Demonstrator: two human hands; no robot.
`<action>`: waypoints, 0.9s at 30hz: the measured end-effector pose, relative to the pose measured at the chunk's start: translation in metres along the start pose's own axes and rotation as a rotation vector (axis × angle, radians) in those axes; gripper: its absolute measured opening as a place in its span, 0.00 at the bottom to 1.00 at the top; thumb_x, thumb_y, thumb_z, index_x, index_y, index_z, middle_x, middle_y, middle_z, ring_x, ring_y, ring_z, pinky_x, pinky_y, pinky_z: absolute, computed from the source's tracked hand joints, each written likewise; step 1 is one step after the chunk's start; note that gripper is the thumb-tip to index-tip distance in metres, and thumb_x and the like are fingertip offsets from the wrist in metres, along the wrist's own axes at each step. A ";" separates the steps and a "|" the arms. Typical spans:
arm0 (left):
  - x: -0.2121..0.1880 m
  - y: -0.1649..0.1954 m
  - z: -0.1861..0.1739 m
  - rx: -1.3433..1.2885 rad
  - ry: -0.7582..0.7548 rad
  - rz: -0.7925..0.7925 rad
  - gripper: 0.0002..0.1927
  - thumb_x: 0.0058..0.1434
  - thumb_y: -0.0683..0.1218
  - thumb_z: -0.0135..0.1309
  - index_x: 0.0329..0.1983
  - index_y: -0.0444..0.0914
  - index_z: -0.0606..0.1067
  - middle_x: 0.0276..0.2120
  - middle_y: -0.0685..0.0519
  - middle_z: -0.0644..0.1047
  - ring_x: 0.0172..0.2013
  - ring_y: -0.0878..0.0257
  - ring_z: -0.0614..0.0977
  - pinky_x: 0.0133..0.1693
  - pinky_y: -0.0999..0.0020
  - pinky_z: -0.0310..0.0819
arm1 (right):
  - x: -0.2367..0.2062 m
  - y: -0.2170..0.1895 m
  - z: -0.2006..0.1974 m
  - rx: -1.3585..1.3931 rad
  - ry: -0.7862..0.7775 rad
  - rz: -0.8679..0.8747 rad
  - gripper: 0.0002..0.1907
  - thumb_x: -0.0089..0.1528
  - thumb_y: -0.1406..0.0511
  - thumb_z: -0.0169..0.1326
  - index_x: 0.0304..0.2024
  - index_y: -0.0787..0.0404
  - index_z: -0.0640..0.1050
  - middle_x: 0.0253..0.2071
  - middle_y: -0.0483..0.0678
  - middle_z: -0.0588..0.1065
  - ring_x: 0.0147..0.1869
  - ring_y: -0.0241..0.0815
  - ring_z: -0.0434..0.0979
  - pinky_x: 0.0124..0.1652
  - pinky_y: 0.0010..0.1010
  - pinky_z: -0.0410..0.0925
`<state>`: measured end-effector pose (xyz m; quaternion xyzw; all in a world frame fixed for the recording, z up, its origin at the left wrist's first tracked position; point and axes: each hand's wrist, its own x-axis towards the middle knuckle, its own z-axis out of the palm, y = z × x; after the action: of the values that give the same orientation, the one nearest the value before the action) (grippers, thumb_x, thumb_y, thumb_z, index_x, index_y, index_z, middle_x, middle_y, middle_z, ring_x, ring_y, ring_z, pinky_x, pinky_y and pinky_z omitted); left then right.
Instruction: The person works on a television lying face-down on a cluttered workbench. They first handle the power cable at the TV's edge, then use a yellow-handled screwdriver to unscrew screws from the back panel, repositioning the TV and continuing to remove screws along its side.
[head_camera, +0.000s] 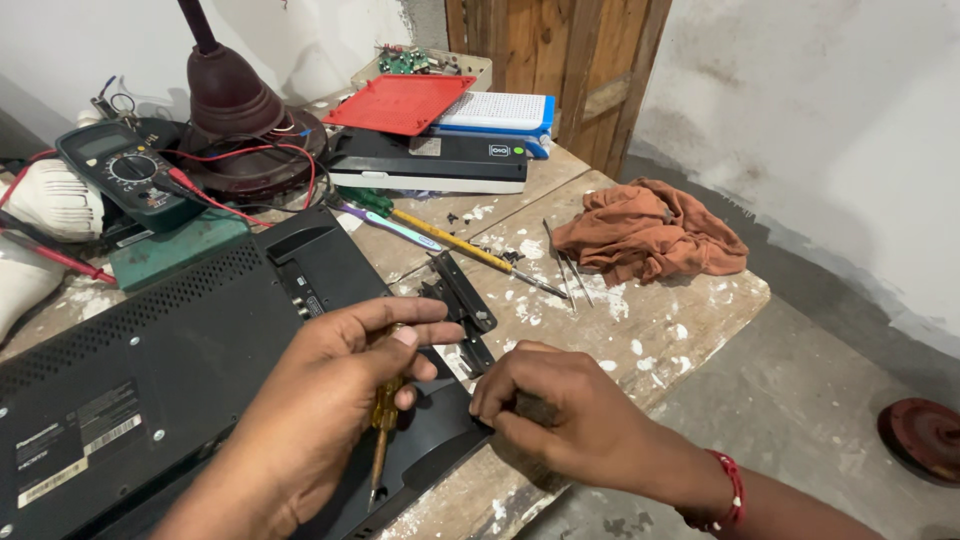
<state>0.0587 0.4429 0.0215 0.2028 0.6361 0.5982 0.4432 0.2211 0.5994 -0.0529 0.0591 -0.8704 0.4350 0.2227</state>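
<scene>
Left hand (335, 385) fingers (415, 335) closed around amber-handled screwdriver (383, 420); long axis near vertical, tip toward 6 o'clock, over black flat-panel back cover (150, 360); right hand (560, 400) fingers curled, pressing the cover's corner at surface (650, 330) edge; tip could slip and gouge plastic; cover could slide off at 5 o'clock.

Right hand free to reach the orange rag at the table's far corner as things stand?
Probably yes. The right hand rests on the monitor's edge, apparently holding nothing; between it and the orange rag lies open tabletop.
</scene>
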 end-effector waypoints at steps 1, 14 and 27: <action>0.000 -0.001 0.000 -0.006 0.000 0.000 0.18 0.64 0.41 0.48 0.55 0.31 0.78 0.46 0.47 0.86 0.29 0.68 0.75 0.33 0.74 0.71 | 0.000 0.000 -0.001 -0.020 -0.001 -0.022 0.06 0.57 0.73 0.59 0.36 0.63 0.77 0.40 0.47 0.81 0.47 0.41 0.82 0.47 0.31 0.74; 0.009 -0.021 -0.016 -0.081 -0.097 0.158 0.18 0.68 0.39 0.48 0.61 0.30 0.73 0.53 0.43 0.85 0.40 0.62 0.82 0.41 0.68 0.77 | 0.004 0.004 -0.002 0.286 -0.017 0.357 0.06 0.59 0.69 0.63 0.38 0.64 0.81 0.37 0.43 0.79 0.42 0.32 0.77 0.44 0.28 0.72; 0.012 -0.027 -0.019 -0.126 -0.122 0.144 0.19 0.69 0.40 0.48 0.62 0.30 0.73 0.54 0.42 0.84 0.41 0.61 0.83 0.43 0.67 0.78 | -0.006 -0.005 0.003 0.040 0.025 0.165 0.07 0.60 0.69 0.61 0.41 0.63 0.78 0.40 0.47 0.80 0.43 0.39 0.83 0.43 0.29 0.76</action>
<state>0.0440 0.4359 -0.0103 0.2554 0.5528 0.6539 0.4490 0.2270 0.5937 -0.0529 -0.0138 -0.8606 0.4700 0.1956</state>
